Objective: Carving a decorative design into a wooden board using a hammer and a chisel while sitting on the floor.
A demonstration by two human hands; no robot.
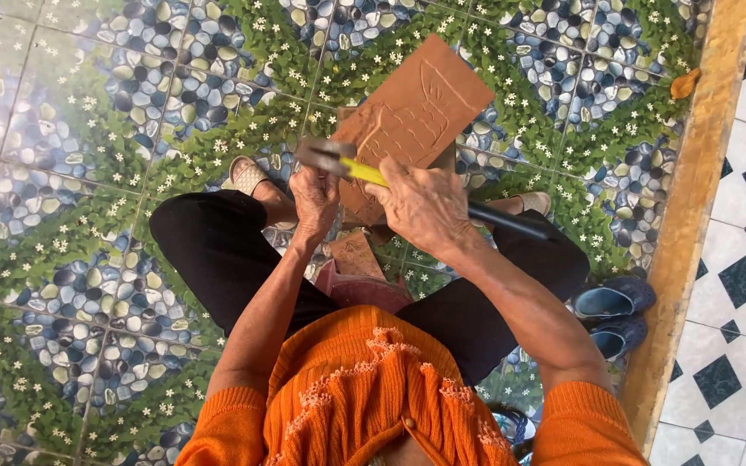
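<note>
Hammer, with a grey metal head, a yellow neck and a black grip, lies across the middle of the view, its head to the left and its grip running down to the right. Right hand is closed around the handle just behind the yellow section. Left hand is closed, fingers curled directly beneath the hammer head; what it pinches, if anything, cannot be made out. Just beyond both hands stands a brown wooden board, tilted, its face bearing carved line work; its lower edge is hidden behind the hands. Person is seated, knees spread in black trousers, wearing an orange knitted top. Sandalled foot rests to the left of the board. Pair of blue slippers sits at the right, beside a yellow kerb. Floor tiles show a pebble and flower pattern.
</note>
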